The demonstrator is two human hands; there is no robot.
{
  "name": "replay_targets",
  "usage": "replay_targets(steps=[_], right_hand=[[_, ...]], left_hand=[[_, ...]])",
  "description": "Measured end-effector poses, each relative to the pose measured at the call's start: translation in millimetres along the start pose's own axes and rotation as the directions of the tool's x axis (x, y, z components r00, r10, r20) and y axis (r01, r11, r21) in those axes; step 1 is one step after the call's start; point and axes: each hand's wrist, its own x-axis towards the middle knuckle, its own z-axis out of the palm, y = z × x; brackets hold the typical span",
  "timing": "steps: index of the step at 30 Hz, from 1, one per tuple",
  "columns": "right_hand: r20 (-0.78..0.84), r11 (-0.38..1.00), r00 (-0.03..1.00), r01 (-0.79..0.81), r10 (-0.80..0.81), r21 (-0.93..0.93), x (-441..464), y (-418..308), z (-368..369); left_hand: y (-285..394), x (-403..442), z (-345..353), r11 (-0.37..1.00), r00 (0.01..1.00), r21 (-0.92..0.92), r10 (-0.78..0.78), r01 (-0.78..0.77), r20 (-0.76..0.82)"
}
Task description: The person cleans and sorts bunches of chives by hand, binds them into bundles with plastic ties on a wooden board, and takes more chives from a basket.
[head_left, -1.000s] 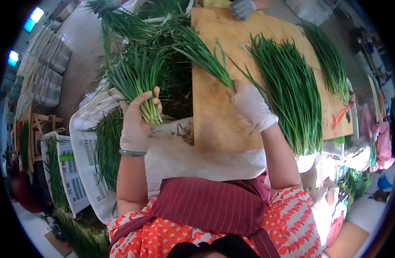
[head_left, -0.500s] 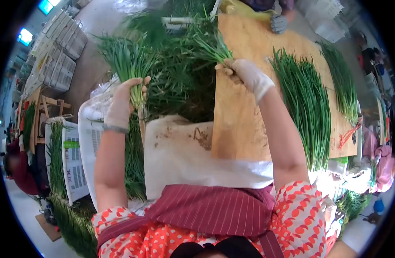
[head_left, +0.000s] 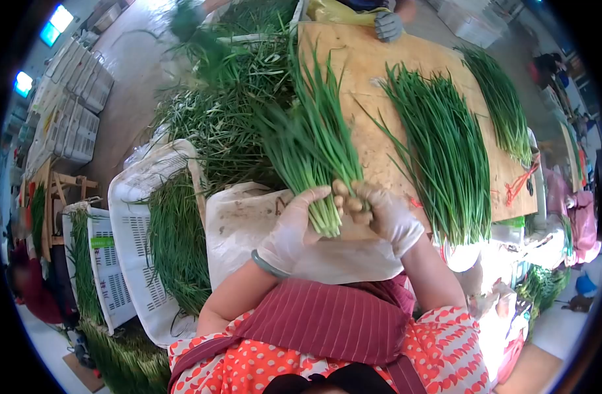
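Note:
Gloved, my left hand (head_left: 297, 220) is closed around a bunch of long green stalks (head_left: 299, 157), its pale cut ends showing below the fingers. Beside it, my right hand (head_left: 387, 213), also gloved, is closed around a smaller bunch (head_left: 330, 118) near its lower end. The two bunches touch and partly overlap over the front left edge of the wooden board (head_left: 373, 138). A large pile of aligned green stalks (head_left: 442, 144) lies on the board right of my right hand.
Another pile (head_left: 501, 98) and red ties (head_left: 520, 184) lie at the board's right. Loose greens (head_left: 215, 125) heap at the left, above a white crate (head_left: 133, 230) holding stalks. A co-worker's gray-gloved hand (head_left: 389, 26) rests at the board's far edge.
Both hands have come down and together in front of my apron, bringing their bunches side by side. Across the heap, a blurred bunch of greens has moved near the co-worker's arm.

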Motion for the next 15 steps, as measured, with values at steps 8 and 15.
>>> replay_targets(steps=[8,15], right_hand=[[-0.273,0.689,0.899,0.044,-0.344,-0.724,-19,25,-21],[-0.104,0.143,0.740,-0.011,-0.664,-0.990,10,63,-19]], left_hand=[[-23,-21,6,0.983,0.995,0.159,-0.086,0.092,-0.049],[-27,-28,15,0.995,0.996,-0.088,-0.048,0.055,0.081]])
